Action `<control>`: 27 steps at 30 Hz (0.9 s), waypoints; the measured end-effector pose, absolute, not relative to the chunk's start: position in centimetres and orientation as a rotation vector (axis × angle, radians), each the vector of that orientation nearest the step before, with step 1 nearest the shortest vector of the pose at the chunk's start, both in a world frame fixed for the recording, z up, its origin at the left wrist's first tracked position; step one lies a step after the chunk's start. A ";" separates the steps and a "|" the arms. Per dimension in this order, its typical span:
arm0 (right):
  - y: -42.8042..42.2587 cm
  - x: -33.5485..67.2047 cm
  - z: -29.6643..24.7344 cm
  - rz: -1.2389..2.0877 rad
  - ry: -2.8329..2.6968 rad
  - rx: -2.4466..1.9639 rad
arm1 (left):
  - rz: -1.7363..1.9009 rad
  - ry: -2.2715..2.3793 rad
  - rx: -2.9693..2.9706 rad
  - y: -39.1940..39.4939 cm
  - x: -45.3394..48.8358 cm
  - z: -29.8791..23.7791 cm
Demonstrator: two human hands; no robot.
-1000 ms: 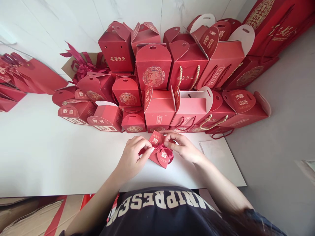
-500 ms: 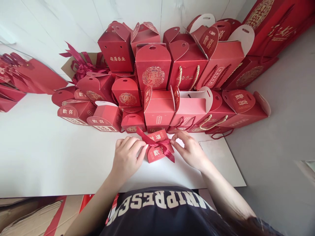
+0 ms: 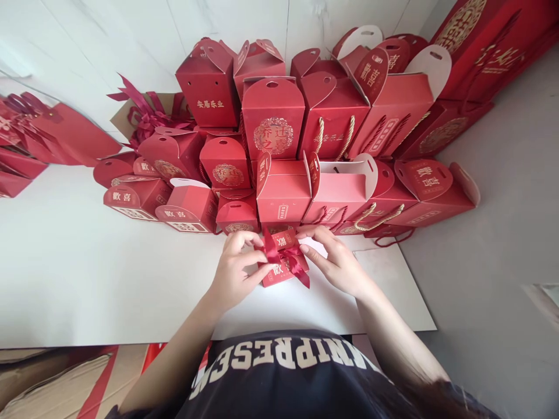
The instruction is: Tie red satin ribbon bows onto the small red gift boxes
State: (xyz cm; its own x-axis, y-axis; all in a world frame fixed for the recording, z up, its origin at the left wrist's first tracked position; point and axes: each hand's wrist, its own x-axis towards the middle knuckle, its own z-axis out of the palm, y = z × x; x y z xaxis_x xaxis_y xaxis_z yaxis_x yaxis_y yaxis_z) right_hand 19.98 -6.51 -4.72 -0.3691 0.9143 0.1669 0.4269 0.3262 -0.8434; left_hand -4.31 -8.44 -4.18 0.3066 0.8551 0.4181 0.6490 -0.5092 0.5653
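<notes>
A small red gift box with gold characters stands on the white table just in front of me. A dark red ribbon crosses its top and hangs over its right side. My left hand is curled against the box's left side, its fingers pinching the ribbon there. From the right, my right hand pinches the ribbon at the top of the box.
Many red gift boxes with flaps and rope handles are stacked along the wall behind. A cardboard box of loose ribbons sits at the back left. Flat red packaging lies far left. The table's right edge meets a grey floor.
The box was turned from lying tilted to standing square, and the ribbon's left tail was drawn in. Both hands closed in on the ribbon at the box's top.
</notes>
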 end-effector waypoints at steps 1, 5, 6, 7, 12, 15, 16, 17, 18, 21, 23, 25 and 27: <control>-6.5 20.0 -4.6 0.959 -1.951 -1.155 | 1.005 1.281 2.320 -8.5 -4.5 -4.2; -6.2 20.1 -4.4 1.020 -1.983 -1.133 | 0.867 1.017 2.381 -8.4 -5.5 -3.5; -6.1 20.1 -4.4 1.032 -1.990 -1.134 | 0.849 0.978 2.365 -8.3 -5.8 -3.3; -6.0 20.1 -4.4 1.041 -1.993 -1.131 | 0.847 0.956 2.342 -8.1 -6.0 -3.1; -5.4 20.0 -4.5 1.095 -1.968 -1.079 | 0.894 1.090 2.262 -6.8 -6.3 -2.6; -5.2 19.9 -4.4 1.111 -1.947 -1.077 | 0.735 1.145 2.329 -6.0 -6.3 -2.5; -5.2 19.9 -4.4 1.115 -1.947 -1.078 | 0.676 1.143 2.337 -5.8 -6.2 -2.4; -5.2 19.9 -4.4 1.119 -1.951 -1.077 | 0.629 1.136 2.333 -5.6 -6.2 -2.3; -5.1 19.9 -4.4 1.124 -1.957 -1.074 | 0.597 1.123 2.322 -5.4 -6.1 -2.3; -5.1 20.0 -4.4 1.138 -1.984 -1.060 | 0.550 1.085 2.274 -4.9 -6.1 -2.1; -5.1 20.0 -4.5 1.144 -1.996 -1.060 | 0.508 1.053 2.229 -4.7 -6.2 -2.0; -5.1 20.0 -4.5 1.142 -1.989 -1.060 | 0.428 1.017 2.170 -4.6 -6.3 -1.7; -5.1 20.0 -4.5 1.134 -1.982 -1.053 | 0.334 0.993 2.120 -4.4 -6.4 -1.3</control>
